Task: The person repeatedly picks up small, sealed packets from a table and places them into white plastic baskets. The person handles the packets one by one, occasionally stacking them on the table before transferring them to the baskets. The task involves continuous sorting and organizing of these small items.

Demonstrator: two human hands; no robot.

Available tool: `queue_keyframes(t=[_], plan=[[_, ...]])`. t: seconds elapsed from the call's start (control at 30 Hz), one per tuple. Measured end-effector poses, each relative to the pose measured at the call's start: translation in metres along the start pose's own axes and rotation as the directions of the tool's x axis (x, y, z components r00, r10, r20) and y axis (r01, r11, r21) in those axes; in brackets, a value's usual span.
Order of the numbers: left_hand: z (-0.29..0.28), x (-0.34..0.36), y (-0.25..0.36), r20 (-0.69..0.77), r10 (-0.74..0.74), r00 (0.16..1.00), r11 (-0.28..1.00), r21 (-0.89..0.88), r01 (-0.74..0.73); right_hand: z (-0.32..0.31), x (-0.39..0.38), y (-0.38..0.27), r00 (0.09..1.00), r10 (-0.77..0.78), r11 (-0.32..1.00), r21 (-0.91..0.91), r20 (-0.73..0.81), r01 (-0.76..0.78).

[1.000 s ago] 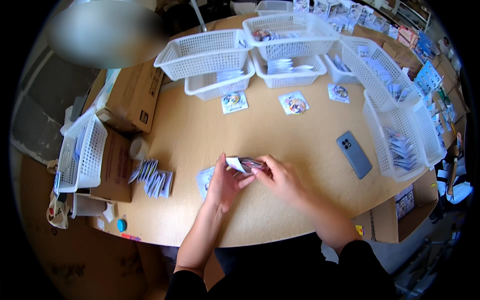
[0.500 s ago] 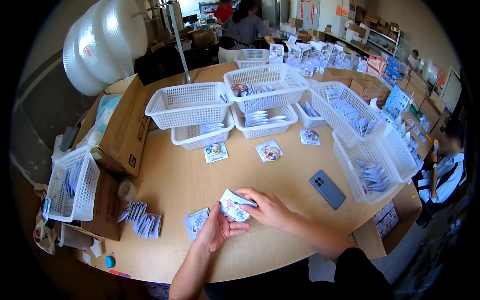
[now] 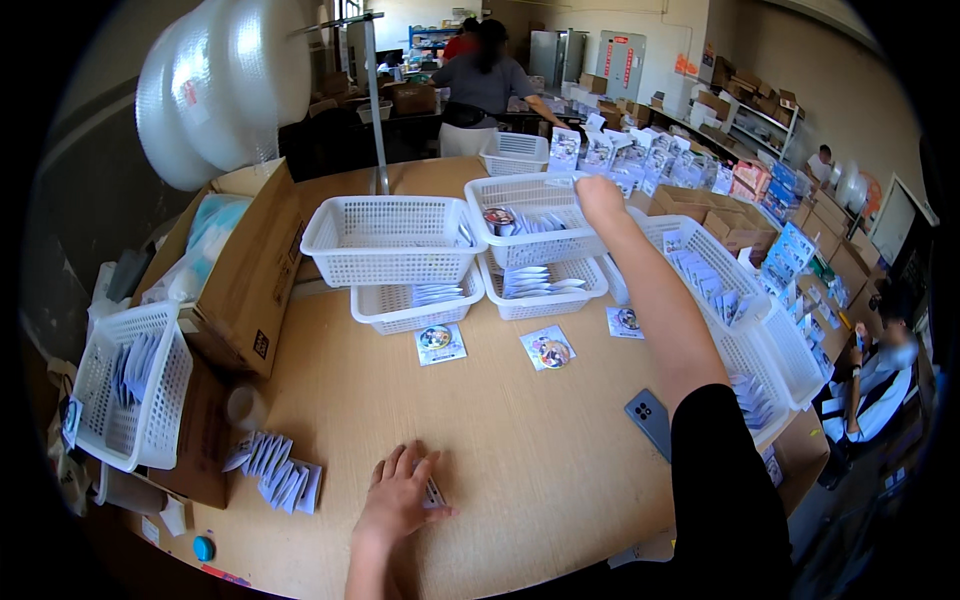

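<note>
My left hand [image 3: 402,490] lies on the table with fingers apart and bent, over a flat printed packet [image 3: 434,491] that it mostly hides. My right hand [image 3: 600,200] reaches forward to the back right of the upper middle white basket [image 3: 540,242], fingers closed; what they hold is hidden. That basket holds packets and a round badge. Three packets with round badges, among them the middle one [image 3: 550,353], lie on the table before the baskets. At my left is a pile of white packets [image 3: 270,470].
More white baskets [image 3: 385,268] stand at both sides and back. A cardboard box [image 3: 250,300] and bubble-wrap rolls [image 3: 210,90] are at left. A phone [image 3: 650,425] lies right, partly behind my arm. A co-worker [image 3: 475,85] stands behind the table; others are farther back and at right.
The view has tilted up. My hands have parted: the right has moved forward to the basket from the middle, where both held a packet; the left has come down onto the table.
</note>
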State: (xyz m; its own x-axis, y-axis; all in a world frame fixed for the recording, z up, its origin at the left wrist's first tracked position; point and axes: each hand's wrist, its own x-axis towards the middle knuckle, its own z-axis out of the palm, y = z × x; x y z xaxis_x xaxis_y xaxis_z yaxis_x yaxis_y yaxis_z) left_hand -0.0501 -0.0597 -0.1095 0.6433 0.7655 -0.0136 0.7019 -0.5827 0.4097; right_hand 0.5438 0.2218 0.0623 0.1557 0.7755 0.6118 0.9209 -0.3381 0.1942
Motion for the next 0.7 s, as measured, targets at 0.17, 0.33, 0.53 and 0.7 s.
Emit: queue_keyframes(t=[0.17,0.33,0.53,0.7], plan=[[-0.017,-0.021,-0.005,0.049,-0.078,0.996,0.995,0.071,0.075,0.037,0.019,-0.03,0.933,-0.187,0.933,0.352,0.309,0.07],[-0.015,-0.023,-0.007,0.004,-0.122,0.993,0.974,0.195,0.119,-0.016,-0.001,-0.037,0.97,-0.221,0.873,0.464,0.102,0.15],[-0.016,-0.018,-0.009,0.1,-0.119,0.988,0.99,0.09,0.111,-0.145,-0.184,-0.119,0.947,-0.314,0.583,0.774,-0.067,0.247],[-0.006,-0.007,-0.024,-0.048,-0.145,0.988,0.988,-0.066,0.142,-0.197,-0.347,-0.196,0.839,-0.506,0.451,0.891,0.202,0.057]])
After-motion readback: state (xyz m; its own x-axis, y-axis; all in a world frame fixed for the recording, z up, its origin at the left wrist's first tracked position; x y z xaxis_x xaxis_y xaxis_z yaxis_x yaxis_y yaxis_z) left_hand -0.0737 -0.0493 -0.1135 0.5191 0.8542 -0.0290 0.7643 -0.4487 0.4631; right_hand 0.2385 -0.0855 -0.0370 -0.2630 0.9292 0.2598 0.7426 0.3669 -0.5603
